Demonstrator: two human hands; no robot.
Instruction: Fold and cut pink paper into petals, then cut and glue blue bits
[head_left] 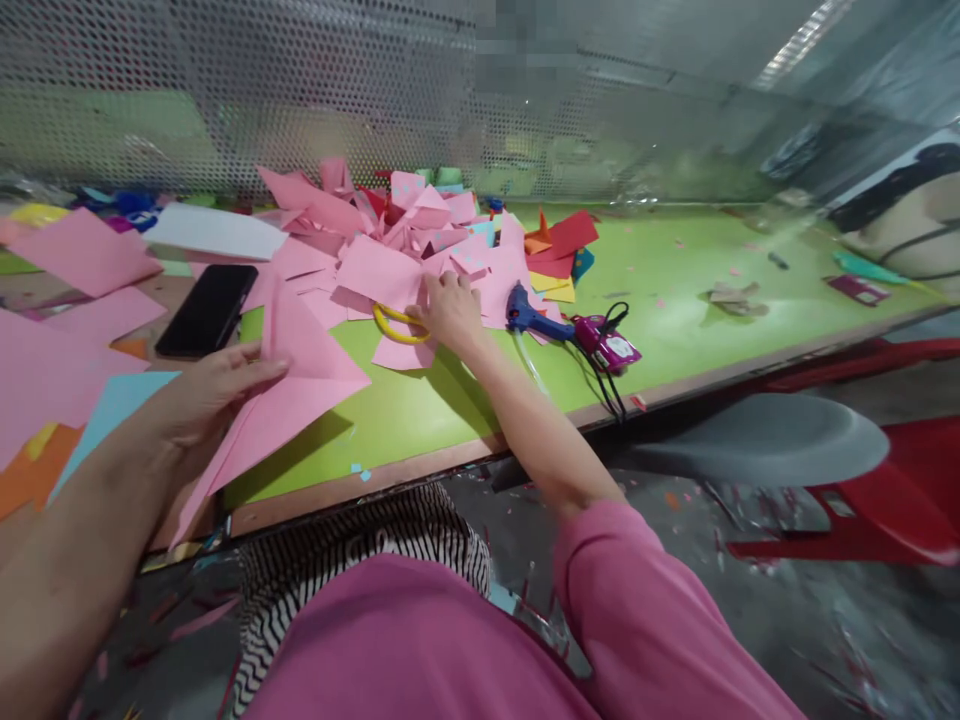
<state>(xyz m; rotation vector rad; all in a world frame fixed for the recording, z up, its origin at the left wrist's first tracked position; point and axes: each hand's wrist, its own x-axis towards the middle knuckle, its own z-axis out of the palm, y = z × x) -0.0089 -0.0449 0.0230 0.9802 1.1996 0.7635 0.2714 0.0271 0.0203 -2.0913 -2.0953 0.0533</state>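
Left hand (pixel 214 388) pinches the folded pink sheet (pixel 311 350) by its left side, thumb on top, paper fanning rightward over the table (pixel 420 425); right hand (pixel 454 312) meets the yellow handle (pixel 385 328), grip unclear.

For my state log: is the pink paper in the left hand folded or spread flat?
Folded: the pink paper in the left hand shows crease lines, with panels meeting at an angle.
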